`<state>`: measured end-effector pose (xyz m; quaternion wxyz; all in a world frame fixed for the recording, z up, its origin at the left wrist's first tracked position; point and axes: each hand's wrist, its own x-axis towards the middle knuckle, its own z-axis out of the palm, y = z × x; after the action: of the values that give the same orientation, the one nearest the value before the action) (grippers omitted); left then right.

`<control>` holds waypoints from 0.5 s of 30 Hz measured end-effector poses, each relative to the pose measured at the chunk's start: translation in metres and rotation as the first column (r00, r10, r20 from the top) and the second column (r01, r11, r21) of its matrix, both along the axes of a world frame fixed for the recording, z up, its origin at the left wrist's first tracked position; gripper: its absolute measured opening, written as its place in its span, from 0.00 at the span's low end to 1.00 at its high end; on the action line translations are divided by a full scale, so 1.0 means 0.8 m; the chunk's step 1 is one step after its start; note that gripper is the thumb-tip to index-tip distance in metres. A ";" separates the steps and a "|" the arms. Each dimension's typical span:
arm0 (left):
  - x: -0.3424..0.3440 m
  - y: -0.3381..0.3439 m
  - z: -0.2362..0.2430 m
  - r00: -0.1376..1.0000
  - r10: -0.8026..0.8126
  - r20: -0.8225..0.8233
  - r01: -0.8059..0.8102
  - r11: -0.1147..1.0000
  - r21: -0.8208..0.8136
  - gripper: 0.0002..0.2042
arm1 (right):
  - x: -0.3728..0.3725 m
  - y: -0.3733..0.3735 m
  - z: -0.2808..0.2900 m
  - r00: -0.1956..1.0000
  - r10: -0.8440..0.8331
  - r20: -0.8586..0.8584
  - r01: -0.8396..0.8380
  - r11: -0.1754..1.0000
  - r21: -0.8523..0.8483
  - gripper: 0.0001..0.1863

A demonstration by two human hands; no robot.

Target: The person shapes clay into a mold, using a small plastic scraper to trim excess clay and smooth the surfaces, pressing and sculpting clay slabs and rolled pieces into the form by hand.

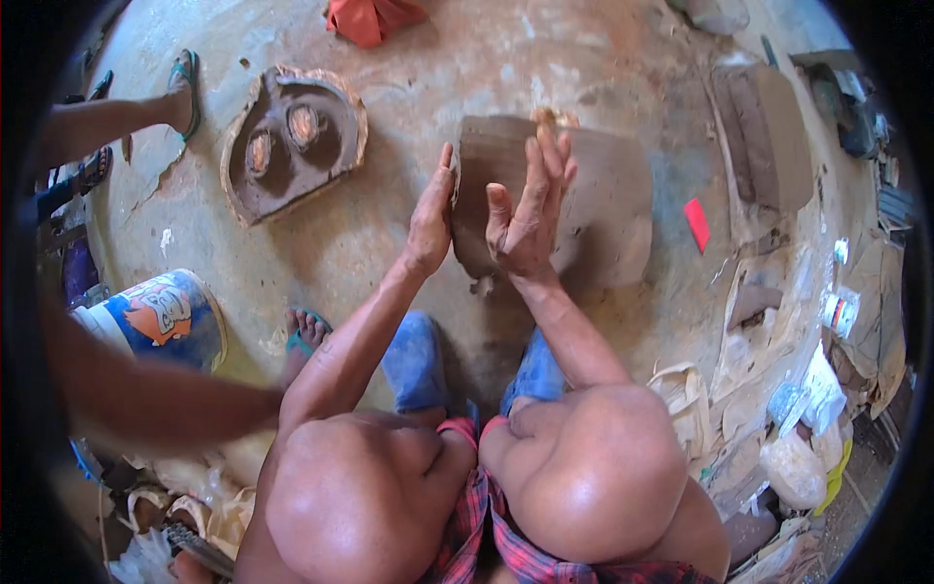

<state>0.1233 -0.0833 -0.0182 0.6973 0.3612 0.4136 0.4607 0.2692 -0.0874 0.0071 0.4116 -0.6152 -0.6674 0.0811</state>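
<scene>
My left hand (pixel 430 222) is unclenched, fingers straight, its palm side set along the left edge of a brown clay slab (pixel 613 209) that lies on the floor (pixel 409 88) in front of me. My right hand (pixel 528 226) is over the slab, fingers stretched out and gripping nothing; I cannot tell whether it touches the clay. Close to the slab's right side lies a small red piece (pixel 697 225), and farther right rests another clay slab (pixel 778 136). Well to the left of my hands sits a rough-rimmed mould (pixel 361 122), lined with dark clay around two raised lumps (pixel 303 126). Beyond it, at the top, is a red cloth (pixel 370 19). A blue-and-white bucket (pixel 161 319) is at my left, and another person's sandalled foot (pixel 183 92) shows past it.
</scene>
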 end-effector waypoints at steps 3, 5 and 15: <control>0.017 -0.030 0.013 0.976 0.078 0.204 -0.068 0.996 -0.054 0.34 | -0.012 0.009 0.021 0.919 0.390 -0.062 -0.373 0.909 0.186 0.43; 0.018 -0.050 0.000 0.958 0.108 0.266 -0.077 0.990 -0.122 0.34 | -0.022 0.007 -0.018 0.931 0.357 -0.073 -0.349 0.931 0.104 0.44; 0.025 -0.052 0.003 0.962 0.180 0.204 -0.137 0.969 -0.207 0.33 | -0.031 0.059 -0.033 0.994 0.081 -0.075 -0.083 0.996 -0.032 0.60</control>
<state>0.1435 -0.1252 -0.0157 0.7310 0.2047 0.4034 0.5109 0.2446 -0.0404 -0.0192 0.4212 -0.5911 -0.6750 0.1324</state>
